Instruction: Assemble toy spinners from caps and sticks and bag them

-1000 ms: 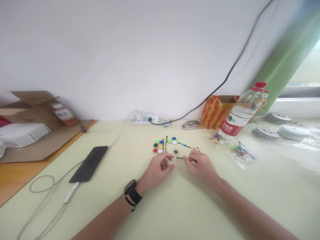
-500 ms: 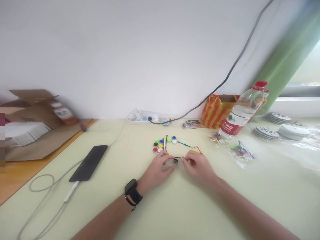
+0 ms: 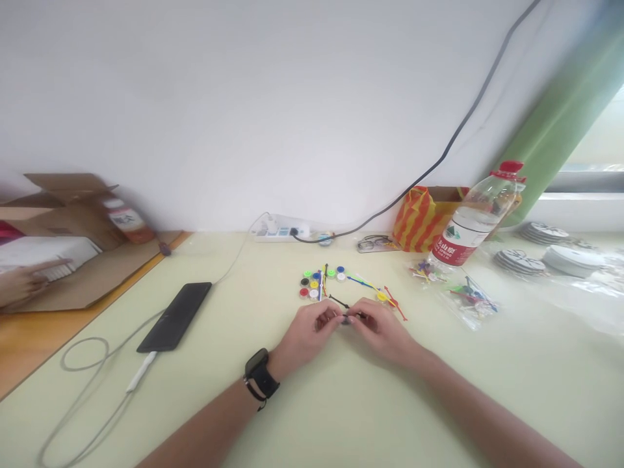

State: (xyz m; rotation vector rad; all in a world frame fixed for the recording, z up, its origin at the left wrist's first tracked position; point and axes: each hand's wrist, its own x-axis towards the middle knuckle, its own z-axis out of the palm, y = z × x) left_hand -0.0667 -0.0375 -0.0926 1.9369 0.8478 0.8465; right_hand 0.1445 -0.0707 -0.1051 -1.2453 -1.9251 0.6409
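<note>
My left hand and my right hand meet fingertip to fingertip just above the table, both pinched closed. A thin black plastic arrow slants up and left out of the right-hand fingers. Between the fingertips sits a small round black piece, mostly covered by them. Just beyond lie several colored round pieces, among them a red one and a blue one. Loose plastic arrows lie beside them, including a blue arrow and a red arrow.
A phone with a cable lies left. A co-worker's hand touches white pieces near a cardboard box. Rightward are bagged arrows, a water bottle, a striped bag and stacked discs. A power strip stands behind.
My hands have drawn together over the black round piece. The black arrow, earlier stretched level between both hands, now tilts up to the left from the right hand. A co-worker's hand has reached in at left.
</note>
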